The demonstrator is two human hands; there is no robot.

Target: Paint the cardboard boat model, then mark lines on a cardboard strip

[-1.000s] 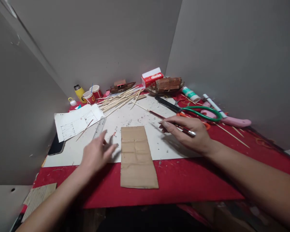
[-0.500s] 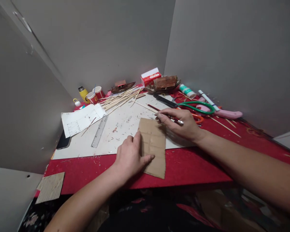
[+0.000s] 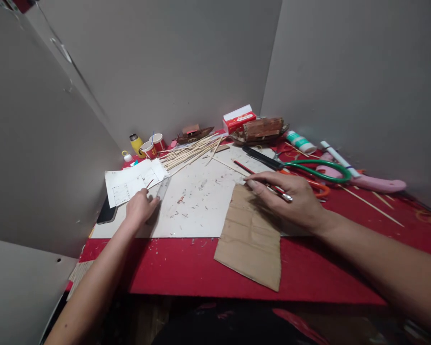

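Observation:
My left hand [image 3: 141, 210] is over the near part of the clear ruler [image 3: 164, 188], its fingers closed at the ruler's edges; the ruler's lower end is hidden. In my right hand [image 3: 289, 196] is a dark red pencil [image 3: 242, 166], its tip pointing to the far left and its metal end towards me. This hand rests over the top right corner of a piece of brown cardboard [image 3: 249, 249] marked with faint lines or creases. The cardboard lies partly on the white board [image 3: 194, 211], partly on the red table cover [image 3: 172, 268].
A drawn paper sheet [image 3: 129, 179] overlaps a phone [image 3: 107, 213] at left. Behind are thin wooden sticks [image 3: 194, 148], paper cups [image 3: 149, 150], a yellow bottle [image 3: 136, 143] and model boats [image 3: 260, 129]. Green-handled scissors [image 3: 319, 165] and a glue bottle [image 3: 301, 142] lie at right.
My left hand has left the cardboard and moved left to the ruler. My right hand still holds the pencil near the cardboard. The view has shifted, so the scene appears further right.

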